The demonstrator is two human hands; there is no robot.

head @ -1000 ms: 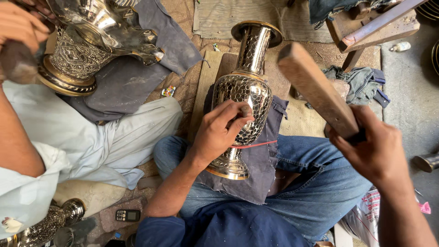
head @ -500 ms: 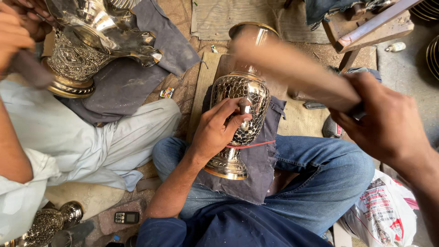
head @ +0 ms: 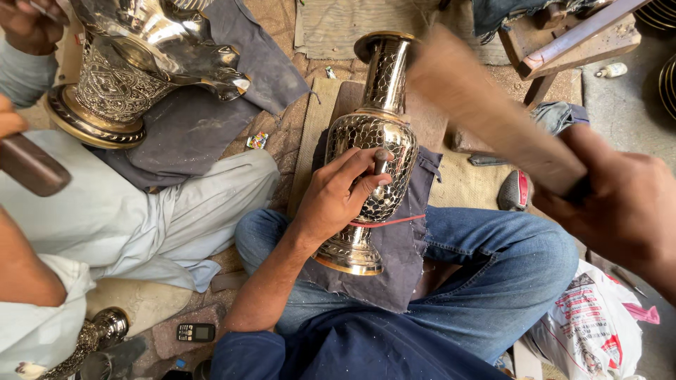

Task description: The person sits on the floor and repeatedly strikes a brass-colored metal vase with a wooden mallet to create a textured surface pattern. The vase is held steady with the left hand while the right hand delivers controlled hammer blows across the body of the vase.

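Left hand point(head: 338, 193) steadies punch point(head: 380, 163) on vase point(head: 373, 141); right hand point(head: 620, 211) raises mallet point(head: 486, 112).

Wooden mallet point(head: 486, 112), right of the brass vase point(head: 377, 141), is motion-blurred. The chisel point(head: 380, 163) against the vase is mostly hidden (inside the left hand point(head: 338, 193)). Neighbour's vessel point(head: 134, 63), left of the vase, is cropped at the top edge.

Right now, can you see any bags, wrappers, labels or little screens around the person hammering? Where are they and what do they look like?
Printed plastic bag: on the floor at lower right beside the blue-jeaned knee; crumpled, white with red and green print.
Small phone: on the ground at lower left; black, oblong, with keypad and a dark little screen.
Small wrapper: on the ground between the two vases; a square scrap in mixed colours.
Little bottle: lying at upper right; whitish, any label too small to tell.
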